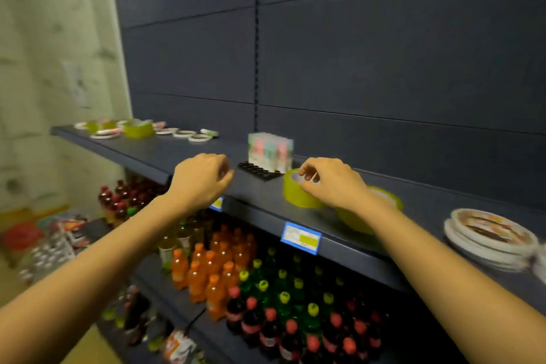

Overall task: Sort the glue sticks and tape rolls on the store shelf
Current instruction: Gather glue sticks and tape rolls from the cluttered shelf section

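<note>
Near the front edge of the shelf (260,196), about midway along, the right hand (331,183) pinches the top rim of a yellow-green tape roll (295,196) lying flat, hole up, axis upright. It is probably being grouped beside a second roll (387,201), so the next move calls for fetching the scattered rolls (138,129) at the left end. The left hand (201,177) hovers curled over the front edge; blur hides whether it holds anything.

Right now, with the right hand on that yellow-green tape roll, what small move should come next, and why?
Probably nudge the yellow-green tape roll rightward against the second roll. The right hand pinches its rim, and that move would group the tapes, apart from the glue stick box behind.
</note>
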The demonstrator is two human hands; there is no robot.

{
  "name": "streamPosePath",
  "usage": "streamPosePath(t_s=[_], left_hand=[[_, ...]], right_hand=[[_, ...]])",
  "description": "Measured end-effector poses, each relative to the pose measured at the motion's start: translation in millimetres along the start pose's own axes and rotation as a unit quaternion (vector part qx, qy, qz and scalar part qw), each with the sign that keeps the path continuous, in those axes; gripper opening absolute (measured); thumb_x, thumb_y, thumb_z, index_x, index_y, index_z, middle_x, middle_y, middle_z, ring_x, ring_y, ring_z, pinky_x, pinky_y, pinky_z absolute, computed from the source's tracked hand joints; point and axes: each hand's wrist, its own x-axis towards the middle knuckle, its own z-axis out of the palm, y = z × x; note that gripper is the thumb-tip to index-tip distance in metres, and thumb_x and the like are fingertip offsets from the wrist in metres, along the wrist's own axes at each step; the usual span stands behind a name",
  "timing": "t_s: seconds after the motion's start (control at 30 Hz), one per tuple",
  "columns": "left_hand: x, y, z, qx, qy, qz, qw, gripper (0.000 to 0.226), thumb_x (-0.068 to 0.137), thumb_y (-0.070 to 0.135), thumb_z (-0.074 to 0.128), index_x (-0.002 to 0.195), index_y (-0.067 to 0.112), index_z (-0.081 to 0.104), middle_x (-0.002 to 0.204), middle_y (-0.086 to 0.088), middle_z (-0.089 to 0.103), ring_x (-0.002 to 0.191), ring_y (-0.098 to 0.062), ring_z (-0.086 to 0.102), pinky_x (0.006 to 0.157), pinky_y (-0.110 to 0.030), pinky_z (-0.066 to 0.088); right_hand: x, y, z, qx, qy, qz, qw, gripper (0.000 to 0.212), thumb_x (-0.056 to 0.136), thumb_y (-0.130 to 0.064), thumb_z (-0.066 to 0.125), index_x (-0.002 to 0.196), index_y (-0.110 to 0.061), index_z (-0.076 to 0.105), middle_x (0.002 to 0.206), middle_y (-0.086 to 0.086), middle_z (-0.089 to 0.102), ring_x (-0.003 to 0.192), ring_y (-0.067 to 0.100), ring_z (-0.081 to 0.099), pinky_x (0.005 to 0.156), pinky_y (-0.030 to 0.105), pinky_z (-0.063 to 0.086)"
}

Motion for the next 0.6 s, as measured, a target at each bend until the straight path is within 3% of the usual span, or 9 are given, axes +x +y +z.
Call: streamPosePath(t_s=[0.2, 0.3, 0.43, 0.6], left_hand=[[-34, -95, -25, 0.071, 0.001, -0.047, 0.996, 0.024, 0.091, 0.039, 0.047, 0.084, 0.017, 0.055, 0.093, -0.004, 0.066, 0.086, -0.022, 0.06, 0.058, -0.027, 0.034], [-40, -135, -31, 0.087, 0.003, -0.064, 0.994, 0.026, 0.091, 0.04, 0.046, 0.087, 0.017, 0.057, 0.093, -0.003, 0.066, 0.082, -0.019, 0.059, 0.054, -0.025, 0.032], [-38, -188, -32, 0.097, -0.01, -0.075, 0.992, 0.029, 0.091, 0.04, 0.045, 0.1, 0.017, 0.061, 0.1, -0.002, 0.067, 0.093, -0.023, 0.061, 0.064, -0.03, 0.041], [-32, -259, -27, 0.076, -0.027, -0.074, 0.994, 0.027, 0.092, 0.042, 0.045, 0.09, 0.018, 0.057, 0.095, -0.002, 0.067, 0.087, -0.021, 0.061, 0.055, -0.026, 0.031]], right_hand=[[46, -80, 36, 0.013, -0.03, -0.099, 0.995, 0.025, 0.09, -0.03, 0.055, 0.114, -0.022, 0.059, 0.113, -0.003, 0.064, 0.105, 0.017, 0.058, 0.09, 0.031, 0.044], [66, -114, 56, 0.023, -0.047, -0.123, 0.991, 0.025, 0.091, -0.029, 0.055, 0.114, -0.02, 0.058, 0.114, -0.001, 0.063, 0.104, 0.018, 0.058, 0.09, 0.037, 0.05], [96, -150, 86, 0.017, -0.064, -0.113, 0.991, 0.024, 0.091, -0.031, 0.053, 0.113, -0.023, 0.058, 0.114, -0.002, 0.063, 0.105, 0.021, 0.058, 0.09, 0.04, 0.05], [144, -197, 120, 0.009, -0.06, -0.07, 0.996, 0.023, 0.092, -0.031, 0.051, 0.114, -0.025, 0.057, 0.118, -0.002, 0.061, 0.109, 0.023, 0.055, 0.085, 0.035, 0.044]])
